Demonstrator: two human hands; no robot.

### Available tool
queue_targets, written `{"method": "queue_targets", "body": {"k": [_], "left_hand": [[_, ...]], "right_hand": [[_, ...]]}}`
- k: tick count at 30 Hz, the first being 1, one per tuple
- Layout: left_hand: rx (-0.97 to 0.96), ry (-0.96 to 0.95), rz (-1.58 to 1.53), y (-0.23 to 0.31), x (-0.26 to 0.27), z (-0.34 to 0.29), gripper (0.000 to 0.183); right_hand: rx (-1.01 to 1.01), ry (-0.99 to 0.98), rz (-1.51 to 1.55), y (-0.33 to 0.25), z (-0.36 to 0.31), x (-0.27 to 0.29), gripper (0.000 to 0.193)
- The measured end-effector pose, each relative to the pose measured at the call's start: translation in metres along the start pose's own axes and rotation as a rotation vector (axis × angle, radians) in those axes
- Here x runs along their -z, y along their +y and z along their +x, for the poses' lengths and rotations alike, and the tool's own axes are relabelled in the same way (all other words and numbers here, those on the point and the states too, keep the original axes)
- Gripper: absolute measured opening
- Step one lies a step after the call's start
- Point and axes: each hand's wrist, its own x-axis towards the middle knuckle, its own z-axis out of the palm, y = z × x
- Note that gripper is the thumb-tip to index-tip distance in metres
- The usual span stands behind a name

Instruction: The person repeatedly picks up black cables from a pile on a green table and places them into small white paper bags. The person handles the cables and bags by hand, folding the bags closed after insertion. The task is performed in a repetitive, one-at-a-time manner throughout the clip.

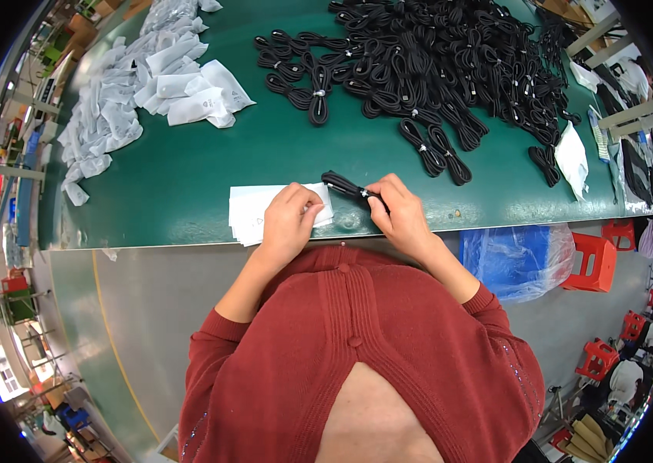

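At the near edge of the green table [203, 166], my two hands are close to each other as I look down on them. My right hand [402, 213] holds a black cord [346, 186] between thumb and fingers. The cord is wound up in a bundle, with a bit of white on it near my fingers. Its far end points left, by the top right corner of a small stack of flat white bags [248, 204]. My left hand [288, 224] is on those bags, its fingers curled and its thumb close to them. I cannot tell if they pinch a bag.

Farther back, a big heap of black cords [419, 65] lies across the middle and right. A heap of pale bags [106, 108] lies at the left. Below the table on the right are some blue plastic [500, 261] and a red stool [598, 266].
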Motion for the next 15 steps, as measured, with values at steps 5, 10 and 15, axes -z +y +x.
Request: {"method": "queue_targets", "body": {"k": [5, 10, 15], "left_hand": [[0.186, 0.002, -0.248, 0.001, 0.008, -0.001, 0.006], [0.122, 0.014, -0.276, 0.003, 0.013, 0.001, 0.007], [-0.139, -0.039, -0.157, 0.009, 0.019, 0.003, 0.01]], "right_hand": [[0.054, -0.077, -0.082, -0.004, -0.006, 0.007, 0.013], [0.078, -0.185, 0.021, 0.008, -0.003, 0.009, 0.017], [-0.626, -0.564, 0.554, 0.0, 0.011, 0.018, 0.03]]}}
